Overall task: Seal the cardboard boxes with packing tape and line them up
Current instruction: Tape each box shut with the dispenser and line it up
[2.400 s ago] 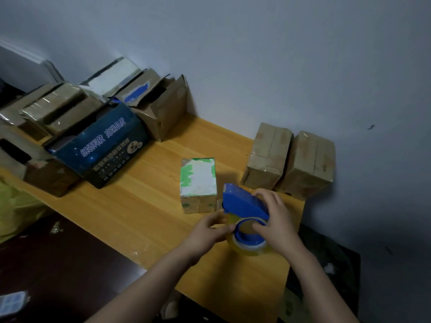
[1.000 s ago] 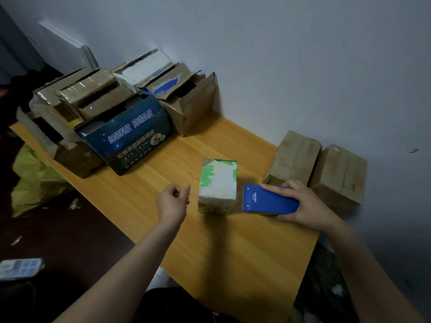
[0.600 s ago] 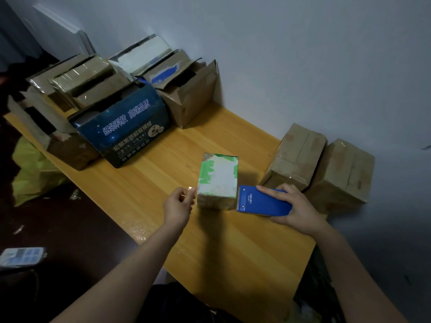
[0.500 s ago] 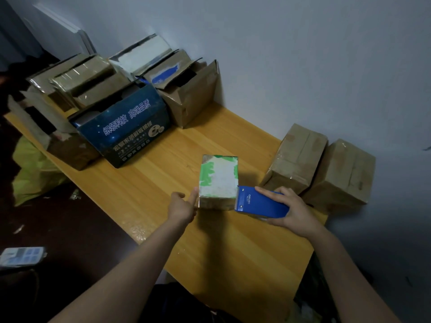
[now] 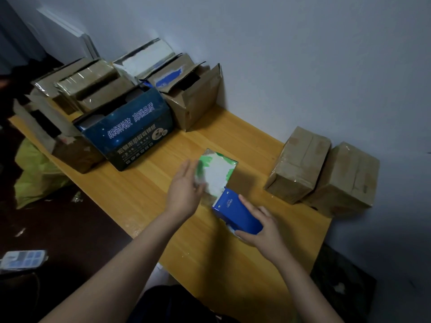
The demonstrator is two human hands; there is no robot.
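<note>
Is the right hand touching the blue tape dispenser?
Touching. In the head view the right hand grips the blue tape dispenser, fingers lying on its top.

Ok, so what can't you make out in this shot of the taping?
Head view:
- Tape roll: mostly hidden under the blue tape dispenser and the right hand gripping it.
- Green-and-white box: near left side covered by the motion-blurred left hand.
- Clear tape strip on that box: not discernible.

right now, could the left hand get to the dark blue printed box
Probably yes. The left hand lies flat against the green-and-white box, holding nothing, and only bare table lies between it and the dark blue box.
</note>
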